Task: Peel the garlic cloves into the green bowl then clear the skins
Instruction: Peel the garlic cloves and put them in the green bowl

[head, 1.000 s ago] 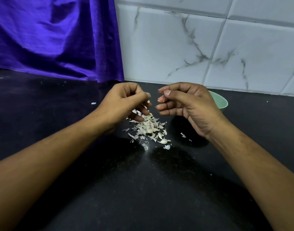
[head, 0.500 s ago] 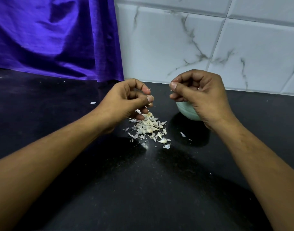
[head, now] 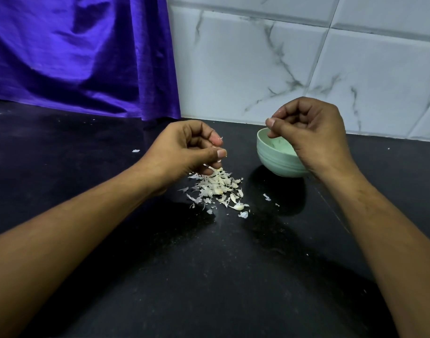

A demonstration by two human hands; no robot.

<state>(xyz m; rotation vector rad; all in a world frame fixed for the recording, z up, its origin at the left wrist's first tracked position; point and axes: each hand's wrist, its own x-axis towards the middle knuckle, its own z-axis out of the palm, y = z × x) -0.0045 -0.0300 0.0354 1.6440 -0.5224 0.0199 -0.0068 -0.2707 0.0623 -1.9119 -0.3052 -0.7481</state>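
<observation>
The green bowl (head: 270, 158) stands on the black counter, right of centre. My right hand (head: 314, 135) hovers over the bowl's rim with thumb and fingers curled into a pinch. Only a pale glint of a garlic clove shows at the fingertips. My left hand (head: 187, 150) is curled just above the pile of garlic skins (head: 216, 185), and its lower fingers hold a pale sliver of skin. Small flakes stick to its fingertips. One unpeeled-looking clove (head: 238, 206) lies at the pile's near edge.
The black counter (head: 209, 264) stretches toward me, dusted with fine specks. Stray skin flakes (head: 266, 196) lie between the pile and the bowl, and another flake (head: 136, 151) lies far left. A purple cloth (head: 82, 57) hangs at the back left. A marble-tiled wall (head: 306, 64) stands close behind the bowl.
My right hand has moved away from the left one, up and right, and now sits over the bowl. The bowl's inside has come into view. My left hand stayed above the skins.
</observation>
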